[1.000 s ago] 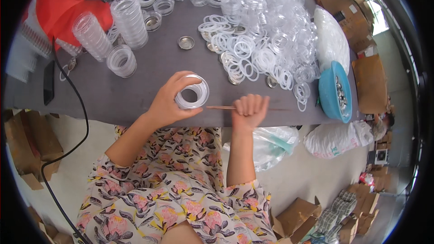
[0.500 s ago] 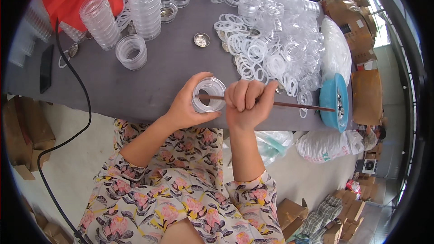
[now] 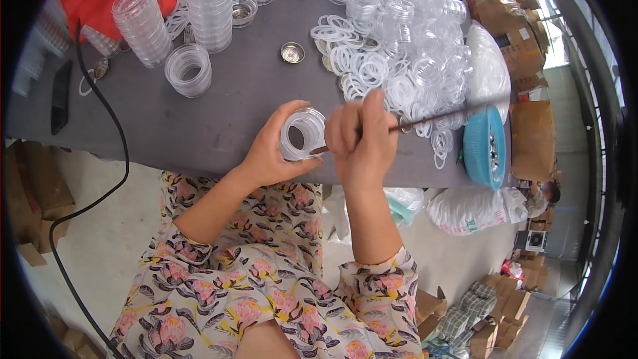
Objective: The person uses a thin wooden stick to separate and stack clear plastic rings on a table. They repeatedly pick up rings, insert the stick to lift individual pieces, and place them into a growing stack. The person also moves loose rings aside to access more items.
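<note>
- Near the middle of the worktop's near edge, the left hand is holding a clear container with its opening facing up; the fingers are curving widely around the wall, the thumb lying along the near side, and they are gripping it.
- Just right of it, the right hand is clenching a thin brown stick; these fingers are folding tightly round the shaft, leaving no visible gap.
- Compared with half a second ago, the stick is no longer crossing the opening: its inner end is sitting at the near right part of the rim, and its blurred outer end is tilting toward the worktop's far edge. Whether the tip is touching the rim, I cannot tell.
- That shift is probably moving the work from the opening to the container's edge, with the left hand steadying and the right hand doing the moving.
- Toward the worktop's far left corner, a tall stack of clear containers is standing beside a shorter stack; a metal disc is lying alone beyond the left hand.
- Toward the far right, white rings are spreading beside a heap of clear containers, and a blue basin is resting by the near right corner.
</note>
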Tool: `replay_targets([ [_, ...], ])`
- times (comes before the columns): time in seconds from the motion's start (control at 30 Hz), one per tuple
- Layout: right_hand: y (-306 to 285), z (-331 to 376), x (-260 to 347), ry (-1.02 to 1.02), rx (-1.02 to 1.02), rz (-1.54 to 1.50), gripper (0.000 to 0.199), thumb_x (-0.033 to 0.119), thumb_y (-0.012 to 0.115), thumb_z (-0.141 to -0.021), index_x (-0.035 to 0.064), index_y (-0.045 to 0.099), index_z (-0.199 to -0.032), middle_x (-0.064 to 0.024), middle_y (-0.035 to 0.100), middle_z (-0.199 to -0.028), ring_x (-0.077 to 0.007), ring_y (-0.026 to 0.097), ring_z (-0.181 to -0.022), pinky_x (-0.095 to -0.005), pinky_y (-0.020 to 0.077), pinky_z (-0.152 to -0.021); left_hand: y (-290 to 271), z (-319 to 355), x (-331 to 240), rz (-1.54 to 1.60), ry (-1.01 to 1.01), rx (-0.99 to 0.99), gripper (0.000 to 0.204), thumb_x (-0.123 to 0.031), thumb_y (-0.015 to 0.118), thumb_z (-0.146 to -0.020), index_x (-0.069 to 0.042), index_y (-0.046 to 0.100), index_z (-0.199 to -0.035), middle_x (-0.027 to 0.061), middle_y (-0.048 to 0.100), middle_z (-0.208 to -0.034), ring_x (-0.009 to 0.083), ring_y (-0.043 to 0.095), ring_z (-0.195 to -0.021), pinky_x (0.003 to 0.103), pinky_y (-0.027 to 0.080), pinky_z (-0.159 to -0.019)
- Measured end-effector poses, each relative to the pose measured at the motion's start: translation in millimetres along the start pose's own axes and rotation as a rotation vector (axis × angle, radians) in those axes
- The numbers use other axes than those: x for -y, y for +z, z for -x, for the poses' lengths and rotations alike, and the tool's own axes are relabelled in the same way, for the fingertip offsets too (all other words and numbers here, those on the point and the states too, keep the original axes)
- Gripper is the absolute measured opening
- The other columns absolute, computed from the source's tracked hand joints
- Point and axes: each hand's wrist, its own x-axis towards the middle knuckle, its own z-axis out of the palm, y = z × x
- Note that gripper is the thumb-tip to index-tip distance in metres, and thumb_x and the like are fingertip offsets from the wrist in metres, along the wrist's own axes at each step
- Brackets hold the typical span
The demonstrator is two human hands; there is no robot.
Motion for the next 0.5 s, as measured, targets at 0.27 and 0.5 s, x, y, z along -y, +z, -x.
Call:
replay_targets([
  [0.27,-7.7,-37.8,-10.6,-0.136,-0.086,-0.006,0.06,0.042,0.033,-0.097,0.0119,0.028,-0.046,0.0006,0.026,-0.04,-0.009,0.021,-0.037,-0.0249,0.0147,-0.036,5.0,-1.2,-1.0,0.057,0.048,0.003,0.08,-0.019,0.081,-0.061,-0.002,0.039,-0.127,0.0148,0.049,-0.119,0.0246,0.05,-0.112,0.035,0.04,-0.094],
  [0.5,-16.2,-15.4,7.5,0.163,0.063,0.041,0.058,0.042,0.033,-0.097,0.0131,0.026,-0.047,0.0019,0.025,-0.041,-0.0081,0.018,-0.037,-0.0241,0.0125,-0.036,3.6,1.7,1.2,0.034,0.066,-0.029,0.081,-0.019,0.081,-0.06,-0.002,0.039,-0.127,0.0138,0.049,-0.12,0.0243,0.05,-0.111,0.036,0.04,-0.094],
])
